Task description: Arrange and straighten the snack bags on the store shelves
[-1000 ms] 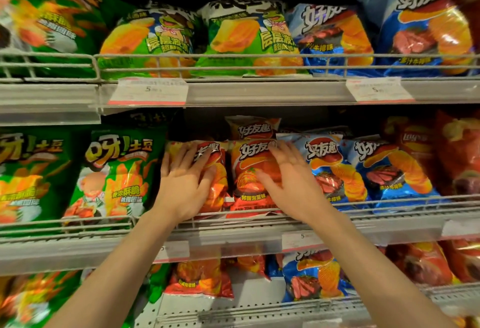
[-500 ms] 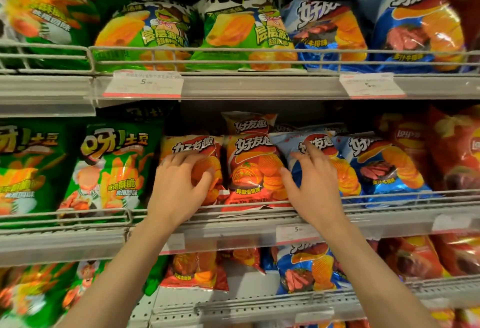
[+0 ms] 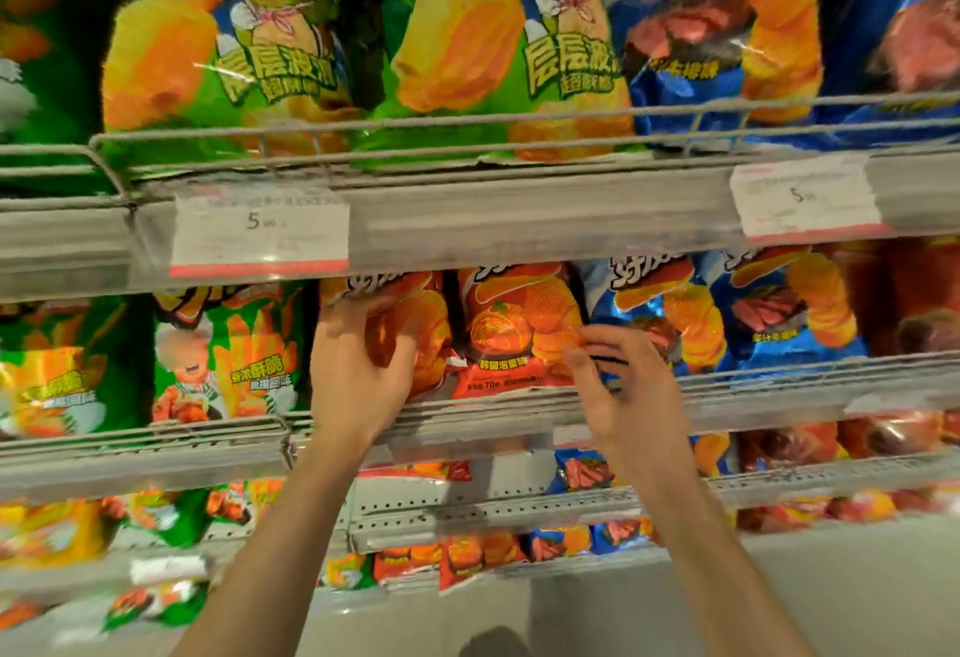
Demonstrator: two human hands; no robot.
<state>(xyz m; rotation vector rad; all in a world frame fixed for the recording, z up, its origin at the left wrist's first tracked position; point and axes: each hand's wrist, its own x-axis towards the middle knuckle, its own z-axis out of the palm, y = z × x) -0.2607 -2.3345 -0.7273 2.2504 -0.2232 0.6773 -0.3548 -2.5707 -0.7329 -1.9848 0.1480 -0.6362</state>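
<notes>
On the middle shelf [image 3: 779,386] two orange snack bags stand side by side behind the wire rail. My left hand [image 3: 353,375] grips the left orange bag [image 3: 423,323], fingers curled at its upper left edge and thumb across its front. My right hand [image 3: 634,396] has curled fingers, and thumb and forefinger pinch the right edge of the right orange bag [image 3: 514,329]. This is where it meets a blue bag [image 3: 680,308]. A second blue bag [image 3: 789,313] stands further right. The orange bags' tops are hidden by the shelf above.
Green snack bags [image 3: 228,360] fill the middle shelf to the left, red ones the far right. The upper shelf [image 3: 519,214] carries green [image 3: 208,63] and blue bags [image 3: 727,32] and price tags [image 3: 260,230]. Lower shelves [image 3: 467,516] hold more bags.
The view has moved closer and tilted upward. My left hand slid to the left orange bag's upper edge. My right hand left the blue bag and curled at the right orange bag's edge.
</notes>
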